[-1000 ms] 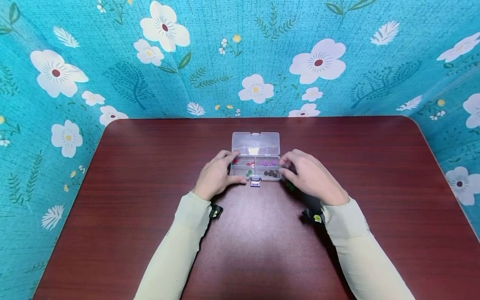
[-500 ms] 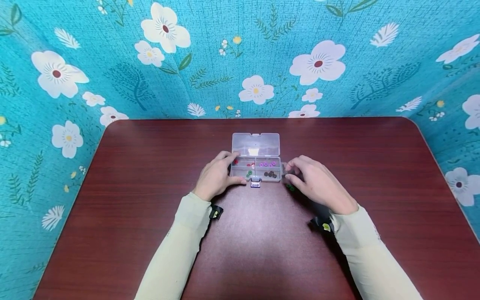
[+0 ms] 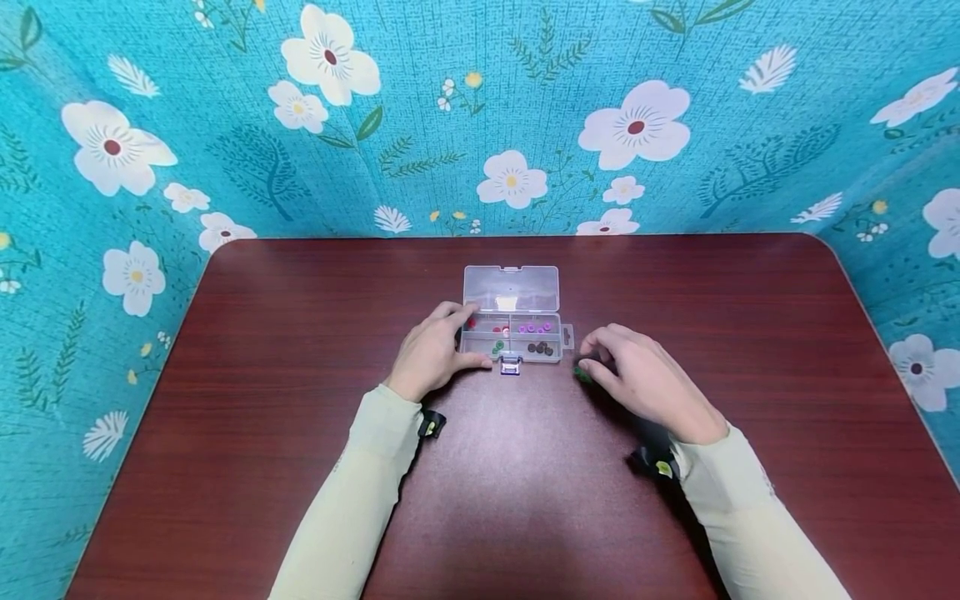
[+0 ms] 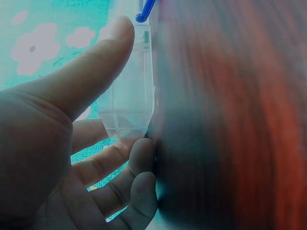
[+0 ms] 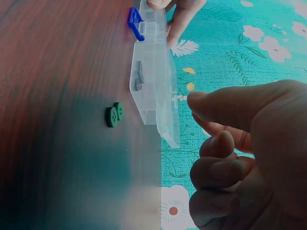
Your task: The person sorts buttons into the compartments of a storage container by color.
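A clear plastic compartment box (image 3: 534, 360) stands on the table with its lid (image 3: 532, 287) tipped back. My left hand (image 3: 431, 354) holds its left end, thumb along the front and fingers round the side and back. Inside are red buttons (image 3: 497, 331) back left, purple buttons (image 3: 534, 328) back right, green buttons (image 3: 499, 345) front left and brown buttons (image 3: 542, 348) front right. My right hand (image 3: 648, 375) hovers right of the box, fingers loosely bent, nothing visible between them. Close to its fingertips, two green buttons (image 5: 112, 116) lie on the table.
A blue latch (image 3: 511, 367) hangs down at the box's front, and a clear hanging tab (image 3: 567, 337) sticks out from its right end. The dark red wooden table (image 3: 300, 333) meets a turquoise flowered cloth (image 3: 450, 125) at the back and both sides.
My right hand has moved from the box's right end rightward and toward me, uncovering the hanging tab. My left hand and the box have stayed in place.
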The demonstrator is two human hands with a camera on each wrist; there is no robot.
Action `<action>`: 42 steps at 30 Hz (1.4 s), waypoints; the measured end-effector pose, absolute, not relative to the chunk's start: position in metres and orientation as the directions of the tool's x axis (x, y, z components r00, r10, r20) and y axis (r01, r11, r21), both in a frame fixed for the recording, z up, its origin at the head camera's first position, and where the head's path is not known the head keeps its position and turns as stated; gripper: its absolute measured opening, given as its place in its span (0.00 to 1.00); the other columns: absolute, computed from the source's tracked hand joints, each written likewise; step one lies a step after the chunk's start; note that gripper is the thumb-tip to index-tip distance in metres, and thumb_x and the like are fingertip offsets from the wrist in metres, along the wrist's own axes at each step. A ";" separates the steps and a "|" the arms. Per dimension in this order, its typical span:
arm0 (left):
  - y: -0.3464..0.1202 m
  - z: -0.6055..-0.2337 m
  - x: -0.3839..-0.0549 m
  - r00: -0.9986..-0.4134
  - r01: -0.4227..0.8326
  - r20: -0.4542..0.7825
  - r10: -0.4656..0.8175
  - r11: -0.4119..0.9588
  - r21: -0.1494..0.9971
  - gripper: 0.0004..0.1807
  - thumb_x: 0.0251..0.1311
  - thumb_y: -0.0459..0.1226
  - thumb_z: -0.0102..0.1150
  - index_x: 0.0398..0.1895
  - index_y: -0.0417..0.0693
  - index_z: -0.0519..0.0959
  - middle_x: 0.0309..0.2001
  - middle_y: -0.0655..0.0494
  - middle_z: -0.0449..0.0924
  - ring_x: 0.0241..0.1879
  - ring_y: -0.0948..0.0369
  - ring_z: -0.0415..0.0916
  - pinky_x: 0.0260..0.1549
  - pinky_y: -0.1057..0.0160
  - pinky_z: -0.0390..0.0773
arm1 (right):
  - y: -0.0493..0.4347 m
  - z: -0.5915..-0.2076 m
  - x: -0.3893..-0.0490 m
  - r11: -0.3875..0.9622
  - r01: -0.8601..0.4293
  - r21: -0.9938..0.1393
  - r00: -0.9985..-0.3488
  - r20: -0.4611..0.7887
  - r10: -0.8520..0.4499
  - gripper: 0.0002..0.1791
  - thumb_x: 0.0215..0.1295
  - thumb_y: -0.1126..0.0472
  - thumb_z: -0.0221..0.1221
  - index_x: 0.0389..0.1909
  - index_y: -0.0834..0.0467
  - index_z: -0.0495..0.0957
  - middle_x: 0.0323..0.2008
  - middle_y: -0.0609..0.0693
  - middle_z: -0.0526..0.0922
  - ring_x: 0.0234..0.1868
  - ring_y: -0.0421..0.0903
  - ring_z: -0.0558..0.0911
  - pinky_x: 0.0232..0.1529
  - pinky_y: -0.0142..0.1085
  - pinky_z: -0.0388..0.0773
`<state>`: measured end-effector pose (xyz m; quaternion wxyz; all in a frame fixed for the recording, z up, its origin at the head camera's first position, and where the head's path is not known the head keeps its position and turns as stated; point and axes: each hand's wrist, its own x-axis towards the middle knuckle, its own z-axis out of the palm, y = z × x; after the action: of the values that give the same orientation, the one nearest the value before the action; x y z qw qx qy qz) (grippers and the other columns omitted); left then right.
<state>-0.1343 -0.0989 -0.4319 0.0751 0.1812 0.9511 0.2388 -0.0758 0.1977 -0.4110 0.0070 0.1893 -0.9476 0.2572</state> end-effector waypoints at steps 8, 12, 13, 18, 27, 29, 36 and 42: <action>-0.099 -0.433 -0.134 -0.921 0.319 -0.044 0.386 0.817 0.480 0.50 0.49 0.57 0.76 0.74 0.51 0.68 0.63 0.51 0.72 0.49 0.54 0.78 0.49 0.50 0.77 | 0.200 -0.417 -0.071 0.797 -0.378 -0.472 -0.921 0.106 -0.374 0.05 0.65 0.62 0.65 0.36 0.50 0.79 0.27 0.41 0.70 0.28 0.39 0.70 0.32 0.36 0.67; -0.099 -0.433 -0.134 -0.921 0.321 -0.042 0.388 0.816 0.481 0.50 0.48 0.57 0.76 0.74 0.50 0.67 0.63 0.51 0.72 0.49 0.55 0.77 0.49 0.51 0.78 | 0.200 -0.422 -0.069 0.800 -0.384 -0.462 -0.918 0.096 -0.385 0.05 0.64 0.63 0.66 0.36 0.52 0.79 0.27 0.42 0.72 0.28 0.39 0.71 0.33 0.37 0.69; -0.099 -0.433 -0.134 -0.921 0.321 -0.043 0.387 0.815 0.482 0.50 0.48 0.57 0.76 0.74 0.50 0.67 0.63 0.51 0.72 0.49 0.55 0.77 0.49 0.51 0.78 | 0.200 -0.422 -0.069 0.799 -0.388 -0.459 -0.916 0.096 -0.389 0.05 0.64 0.63 0.66 0.36 0.53 0.79 0.27 0.42 0.72 0.29 0.39 0.71 0.33 0.37 0.70; -0.099 -0.433 -0.134 -0.921 0.319 -0.045 0.387 0.815 0.483 0.50 0.48 0.57 0.76 0.74 0.51 0.68 0.62 0.51 0.72 0.48 0.55 0.78 0.48 0.51 0.78 | 0.201 -0.426 -0.069 0.804 -0.393 -0.445 -0.914 0.092 -0.396 0.05 0.63 0.62 0.67 0.35 0.54 0.80 0.26 0.41 0.72 0.27 0.39 0.71 0.32 0.38 0.69; -0.100 -0.434 -0.136 -0.920 0.321 -0.045 0.390 0.813 0.485 0.50 0.49 0.57 0.76 0.75 0.51 0.67 0.62 0.52 0.72 0.46 0.57 0.77 0.47 0.52 0.78 | 0.199 -0.433 -0.069 0.843 -0.345 -0.413 -0.934 0.058 -0.353 0.07 0.62 0.59 0.69 0.35 0.56 0.81 0.25 0.43 0.73 0.26 0.40 0.71 0.29 0.38 0.69; -0.100 -0.434 -0.136 -0.920 0.322 -0.044 0.390 0.813 0.486 0.50 0.49 0.57 0.76 0.75 0.52 0.67 0.62 0.52 0.72 0.47 0.57 0.77 0.47 0.52 0.78 | 0.199 -0.433 -0.069 0.849 -0.332 -0.411 -0.937 0.043 -0.346 0.07 0.62 0.59 0.69 0.35 0.56 0.81 0.25 0.43 0.73 0.26 0.40 0.71 0.29 0.38 0.69; -0.100 -0.434 -0.135 -0.921 0.321 -0.041 0.388 0.811 0.489 0.50 0.49 0.57 0.76 0.74 0.51 0.68 0.63 0.52 0.72 0.48 0.56 0.77 0.48 0.52 0.78 | 0.198 -0.434 -0.069 0.856 -0.309 -0.414 -0.942 0.010 -0.335 0.06 0.62 0.59 0.68 0.35 0.56 0.81 0.27 0.44 0.74 0.27 0.41 0.71 0.29 0.38 0.69; -0.100 -0.434 -0.136 -0.921 0.317 -0.045 0.386 0.813 0.489 0.50 0.48 0.57 0.76 0.74 0.51 0.68 0.63 0.52 0.72 0.48 0.56 0.77 0.48 0.51 0.78 | 0.198 -0.433 -0.069 0.854 -0.298 -0.427 -0.944 -0.002 -0.330 0.06 0.62 0.60 0.68 0.35 0.56 0.81 0.26 0.44 0.74 0.26 0.41 0.71 0.29 0.38 0.69</action>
<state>-0.1357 -0.1002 -0.4342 0.0711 0.1851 0.9494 0.2434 -0.0687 0.1981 -0.4332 -0.0377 0.1632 -0.9620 0.2154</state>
